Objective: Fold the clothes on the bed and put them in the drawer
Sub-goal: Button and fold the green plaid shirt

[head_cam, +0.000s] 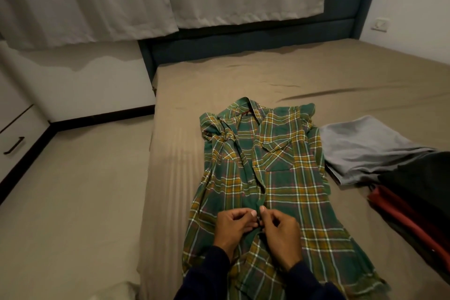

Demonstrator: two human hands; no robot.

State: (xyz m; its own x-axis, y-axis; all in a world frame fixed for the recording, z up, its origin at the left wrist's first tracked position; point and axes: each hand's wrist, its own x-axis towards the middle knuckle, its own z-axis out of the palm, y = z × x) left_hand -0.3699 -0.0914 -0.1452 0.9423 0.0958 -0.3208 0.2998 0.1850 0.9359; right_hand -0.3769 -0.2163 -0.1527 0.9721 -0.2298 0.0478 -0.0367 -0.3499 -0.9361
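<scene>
Left hand (pixel 233 226) and right hand (pixel 280 229) pinch the soft, limp green-and-yellow plaid flannel shirt (pixel 280 165) at its front placket; support hems when lifting.

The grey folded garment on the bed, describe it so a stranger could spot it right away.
On the tan bed, look right of the green plaid shirt. The grey folded garment lies flat there, farther away than the black and red clothes, and is the only pale, plain piece.

Dim, warm indoor light; edges bowed, corners perhaps soft.
</scene>
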